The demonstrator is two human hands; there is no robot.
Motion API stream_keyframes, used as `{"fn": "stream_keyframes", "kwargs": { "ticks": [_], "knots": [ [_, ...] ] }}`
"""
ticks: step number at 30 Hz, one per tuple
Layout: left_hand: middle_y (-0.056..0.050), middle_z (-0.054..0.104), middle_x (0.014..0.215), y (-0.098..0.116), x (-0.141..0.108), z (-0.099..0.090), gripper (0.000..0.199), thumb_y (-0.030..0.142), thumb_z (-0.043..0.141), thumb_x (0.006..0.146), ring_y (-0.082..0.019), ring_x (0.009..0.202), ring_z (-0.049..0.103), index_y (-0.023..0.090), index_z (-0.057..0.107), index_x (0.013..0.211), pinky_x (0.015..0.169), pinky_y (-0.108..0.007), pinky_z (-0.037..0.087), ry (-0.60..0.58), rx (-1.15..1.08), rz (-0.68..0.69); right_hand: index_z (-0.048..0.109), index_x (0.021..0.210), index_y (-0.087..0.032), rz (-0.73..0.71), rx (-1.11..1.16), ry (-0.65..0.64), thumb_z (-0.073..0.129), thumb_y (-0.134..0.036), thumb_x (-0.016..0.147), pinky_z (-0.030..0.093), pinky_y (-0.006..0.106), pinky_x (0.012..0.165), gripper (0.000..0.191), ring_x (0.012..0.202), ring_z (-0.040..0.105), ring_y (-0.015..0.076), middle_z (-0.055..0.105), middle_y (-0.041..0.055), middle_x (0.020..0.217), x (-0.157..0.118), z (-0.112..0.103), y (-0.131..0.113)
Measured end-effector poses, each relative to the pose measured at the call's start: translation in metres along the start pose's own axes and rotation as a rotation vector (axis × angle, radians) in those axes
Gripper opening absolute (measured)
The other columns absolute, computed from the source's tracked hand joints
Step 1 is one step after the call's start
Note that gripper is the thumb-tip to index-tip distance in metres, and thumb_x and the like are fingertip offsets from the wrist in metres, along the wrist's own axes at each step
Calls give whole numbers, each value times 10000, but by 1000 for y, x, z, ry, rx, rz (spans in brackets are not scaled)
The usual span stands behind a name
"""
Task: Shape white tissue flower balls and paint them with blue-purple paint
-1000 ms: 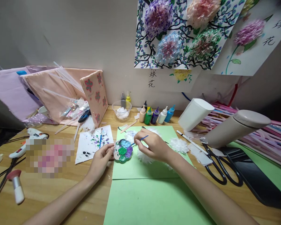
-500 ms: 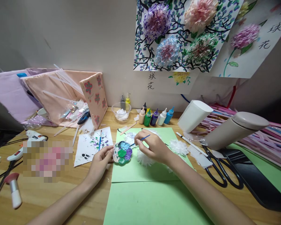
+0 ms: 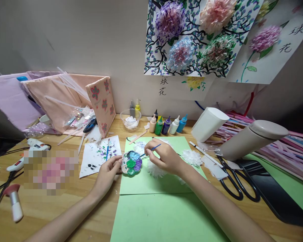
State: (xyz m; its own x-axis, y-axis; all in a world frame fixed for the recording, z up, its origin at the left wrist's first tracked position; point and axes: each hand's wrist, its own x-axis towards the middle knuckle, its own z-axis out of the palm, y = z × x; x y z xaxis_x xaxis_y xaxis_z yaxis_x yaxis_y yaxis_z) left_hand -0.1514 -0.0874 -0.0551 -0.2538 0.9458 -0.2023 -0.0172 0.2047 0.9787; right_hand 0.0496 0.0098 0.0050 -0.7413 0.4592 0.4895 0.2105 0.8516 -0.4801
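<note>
My left hand (image 3: 110,171) grips the left edge of a flower-shaped paint palette (image 3: 131,163), whose wells hold green, purple, blue and pale paint. A thin blue paintbrush (image 3: 155,147) is pinched in my right hand (image 3: 164,155), its tip down at the palette's blue well. Under both lies green paper (image 3: 138,210). White ruffled paper flowers (image 3: 192,157) rest on it, some partly covered by my right hand. Left of the palette, a second blue brush (image 3: 107,150) lies on a paint-smeared white sheet (image 3: 87,169).
Several paint bottles (image 3: 166,126) and a clear bowl (image 3: 130,120) of white scraps stand along the wall. To the right are black scissors (image 3: 238,181), a white container (image 3: 210,124) and a grey bottle (image 3: 254,139). A glue gun (image 3: 19,164) and makeup brush (image 3: 15,203) lie left.
The whole view has shifted very slightly. Both hands, the palette and the brush keep nearly the same positions, with the brush tip still at the blue well.
</note>
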Motion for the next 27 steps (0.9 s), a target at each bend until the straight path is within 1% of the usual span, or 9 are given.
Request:
{"fn": "stream_keyframes", "kwargs": {
  "ticks": [2,6,11,16,17,19,23,25,27],
  "knots": [
    [-27,666,842,0,0,0,356,400,571,749,-150,741,620,140,558,991,697,-261,520,-8,-1,1,500,808,-173,8,-6,5,377,-150,847,375,277,638,131,695,468,157,564,40,724,0,0,-1],
    [-26,666,836,0,0,0,358,404,564,755,-143,745,617,138,554,993,697,-250,518,-18,-2,4,500,802,-177,17,21,-35,381,-153,851,376,268,630,130,685,471,151,556,33,720,-1,0,-1],
    [-39,663,872,0,0,-1,370,406,567,750,-143,735,614,132,556,998,694,-258,518,-18,-7,7,494,790,-180,45,80,51,361,-150,867,385,268,667,157,701,488,141,559,26,731,-1,0,3],
    [-46,652,926,-2,1,-2,364,405,570,748,-147,743,609,137,568,993,696,-266,518,-14,-7,18,506,785,-184,40,91,17,370,-161,865,390,269,654,159,691,499,144,564,22,718,-1,0,3],
    [-45,651,927,-2,1,-2,364,406,569,749,-147,744,609,139,568,996,698,-268,517,-13,-6,18,510,785,-184,40,104,37,372,-165,865,393,269,652,160,688,504,143,566,23,719,-1,-1,2],
    [-43,651,925,-2,0,-2,368,409,568,750,-147,741,608,141,566,1002,700,-269,517,-12,-2,15,516,787,-185,61,135,127,372,-180,870,402,268,652,166,689,518,143,567,24,721,-1,-3,1],
    [-41,648,929,0,0,-2,376,415,555,759,-145,753,605,144,564,1019,711,-266,514,-18,9,9,527,801,-194,178,109,333,367,-228,891,406,287,697,187,729,536,161,577,31,737,-1,-8,5],
    [-43,648,924,0,0,-2,379,417,552,761,-148,759,604,142,564,1021,716,-267,513,-21,8,9,527,794,-197,250,71,377,364,-245,900,397,292,715,200,748,538,168,580,30,743,0,-8,11],
    [-45,650,911,-1,0,-2,380,417,551,761,-150,756,604,139,565,1020,716,-271,513,-25,9,9,527,773,-196,301,59,375,361,-256,906,392,282,707,221,755,541,166,579,27,744,0,-7,16]
  ]
}}
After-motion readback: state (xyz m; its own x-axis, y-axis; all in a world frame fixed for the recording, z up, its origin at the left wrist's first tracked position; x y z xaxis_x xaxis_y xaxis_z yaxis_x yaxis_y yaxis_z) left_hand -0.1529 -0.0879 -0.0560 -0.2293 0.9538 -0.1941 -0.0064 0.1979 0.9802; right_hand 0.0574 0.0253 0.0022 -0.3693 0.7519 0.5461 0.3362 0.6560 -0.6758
